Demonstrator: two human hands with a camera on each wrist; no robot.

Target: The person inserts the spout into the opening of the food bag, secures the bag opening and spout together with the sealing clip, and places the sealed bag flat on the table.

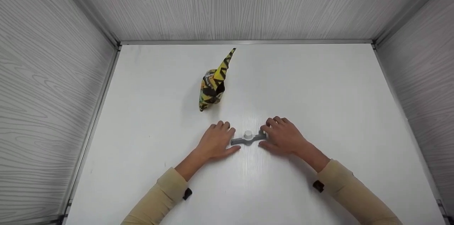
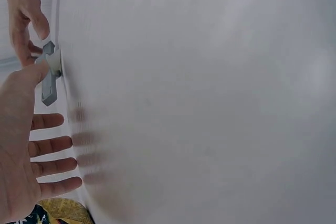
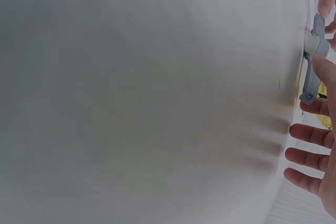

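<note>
Grey bar with a white knob [image 1: 248,141]: I see it low at the surface [image 1: 354,111], between both hands, though I cannot tell whether it rests there. My left hand [image 1: 214,142] has its grip spread just beside one end; my right hand's [image 1: 285,138] grip is spread about the other, contact unclear. Farther off stands a yellow-and-black patterned object [image 1: 210,92].
</note>
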